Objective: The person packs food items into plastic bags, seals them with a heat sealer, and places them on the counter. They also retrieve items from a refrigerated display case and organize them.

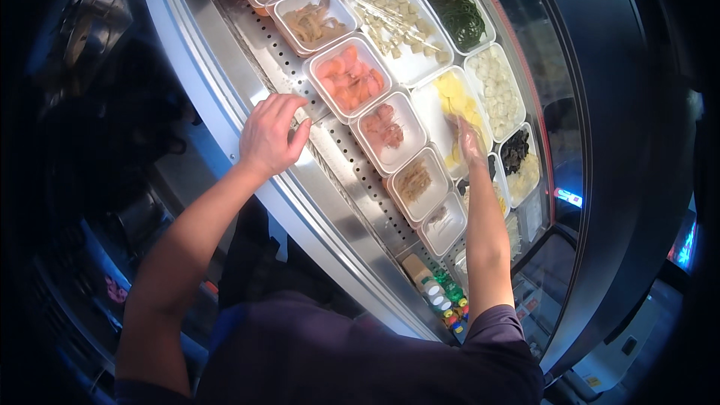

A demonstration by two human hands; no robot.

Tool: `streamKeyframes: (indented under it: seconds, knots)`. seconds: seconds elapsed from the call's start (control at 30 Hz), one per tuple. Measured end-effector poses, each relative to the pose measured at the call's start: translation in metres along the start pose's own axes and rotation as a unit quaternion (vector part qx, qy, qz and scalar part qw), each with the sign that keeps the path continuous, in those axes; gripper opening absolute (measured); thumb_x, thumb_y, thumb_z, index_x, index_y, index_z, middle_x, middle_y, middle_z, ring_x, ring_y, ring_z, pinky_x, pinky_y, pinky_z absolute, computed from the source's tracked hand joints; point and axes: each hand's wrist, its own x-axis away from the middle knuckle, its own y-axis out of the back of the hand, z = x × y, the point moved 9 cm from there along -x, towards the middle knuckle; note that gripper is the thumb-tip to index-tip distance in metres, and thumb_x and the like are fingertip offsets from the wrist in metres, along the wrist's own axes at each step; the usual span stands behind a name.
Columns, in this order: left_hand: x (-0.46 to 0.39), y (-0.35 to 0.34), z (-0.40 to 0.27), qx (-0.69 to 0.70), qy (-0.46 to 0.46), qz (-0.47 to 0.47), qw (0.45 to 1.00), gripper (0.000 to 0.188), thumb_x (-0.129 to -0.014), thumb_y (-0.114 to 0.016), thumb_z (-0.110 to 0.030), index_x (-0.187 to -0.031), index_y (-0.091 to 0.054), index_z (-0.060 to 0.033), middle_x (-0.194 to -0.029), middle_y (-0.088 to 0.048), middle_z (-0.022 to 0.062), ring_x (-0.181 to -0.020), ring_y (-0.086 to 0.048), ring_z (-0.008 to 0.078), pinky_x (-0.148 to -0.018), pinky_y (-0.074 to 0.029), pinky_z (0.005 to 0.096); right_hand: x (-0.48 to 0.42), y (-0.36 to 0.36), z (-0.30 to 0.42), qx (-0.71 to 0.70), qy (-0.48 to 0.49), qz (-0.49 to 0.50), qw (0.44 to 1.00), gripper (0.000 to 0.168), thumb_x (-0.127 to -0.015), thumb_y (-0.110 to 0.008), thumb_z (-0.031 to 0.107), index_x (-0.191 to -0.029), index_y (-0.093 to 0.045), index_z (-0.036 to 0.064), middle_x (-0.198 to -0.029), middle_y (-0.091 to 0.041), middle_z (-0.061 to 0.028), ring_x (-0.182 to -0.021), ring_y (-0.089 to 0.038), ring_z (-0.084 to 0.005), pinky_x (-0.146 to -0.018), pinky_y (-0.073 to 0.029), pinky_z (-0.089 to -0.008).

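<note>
My left hand (271,134) rests at the metal front edge of a refrigerated display counter, its fingers curled apart and nothing held. My right hand (469,140), in a thin clear plastic glove, reaches into a white plastic tray of yellow slices (453,93). Its fingertips are among the slices, and whether they grip any is hidden. Left of that tray stand a tub of pink-orange slices (350,79) and a tub of reddish meat pieces (382,126). Pale white pieces (494,90) fill the tray to its right.
Cubed food under plastic film (399,25) and dark green strands (450,8) lie in trays farther up. A tub of brown shreds (413,180) and black fungus-like pieces (514,151) are lower down. Bottles (450,287) stand below the trays. Curved glass (554,124) bounds the right side.
</note>
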Motion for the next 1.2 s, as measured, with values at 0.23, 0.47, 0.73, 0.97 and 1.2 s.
streamKeyframes:
  seconds: [0.23,0.47,0.73,0.97,1.2]
  knots:
    - [-0.002,0.000,-0.004,0.012,-0.008,-0.006,1.000,0.025,-0.086,-0.069,-0.014,-0.108,-0.063,-0.0020,-0.104,-0.066,0.0161,-0.098,-0.063,0.0371,-0.088,-0.050,0.0432,-0.011,-0.025,-0.036,-0.278,-0.059,-0.057,0.957,0.065,-0.107,-0.036,0.055,-0.135,-0.064,0.004,-0.132,-0.068,-0.0106,-0.113,-0.062,-0.0229,-0.096,-0.047,-0.0363]
    - [0.001,-0.001,-0.001,0.000,0.000,-0.003,1.000,0.024,-0.087,-0.068,-0.015,-0.107,-0.064,-0.0025,-0.103,-0.068,0.0142,-0.098,-0.064,0.0336,-0.086,-0.050,0.0424,-0.023,-0.025,-0.009,-0.087,-0.070,-0.057,0.992,0.043,-0.095,-0.055,0.040,-0.112,-0.070,0.003,-0.106,-0.070,-0.0097,-0.092,-0.065,-0.0196,-0.082,-0.050,-0.0341]
    - [-0.002,-0.001,-0.001,0.008,0.001,-0.003,1.000,0.022,-0.087,-0.068,-0.014,-0.105,-0.064,-0.0030,-0.101,-0.067,0.0136,-0.097,-0.064,0.0336,-0.085,-0.050,0.0422,0.008,0.008,0.019,0.102,-0.089,-0.104,0.985,0.021,-0.082,-0.077,0.023,-0.086,-0.076,0.002,-0.076,-0.073,-0.0088,-0.068,-0.067,-0.0157,-0.065,-0.053,-0.0315]
    - [0.002,0.000,0.001,0.018,-0.004,-0.011,1.000,0.019,-0.086,-0.068,-0.013,-0.103,-0.065,-0.0037,-0.098,-0.067,0.0128,-0.092,-0.063,0.0329,-0.083,-0.050,0.0420,0.188,0.028,0.055,-0.031,-0.075,0.021,0.996,0.031,-0.086,-0.077,0.025,-0.064,-0.067,0.006,-0.054,-0.058,-0.0009,-0.048,-0.054,-0.0134,-0.048,-0.042,-0.0294]
    - [-0.002,0.002,-0.004,0.007,-0.014,0.004,1.000,0.018,-0.086,-0.068,-0.013,-0.101,-0.064,-0.0038,-0.097,-0.067,0.0121,-0.092,-0.063,0.0324,-0.082,-0.050,0.0417,0.320,-0.011,0.076,-0.341,0.010,0.149,0.928,0.043,-0.091,-0.068,0.032,-0.119,-0.074,0.001,-0.131,-0.069,-0.0176,-0.117,-0.066,-0.0291,-0.103,-0.050,-0.0389]
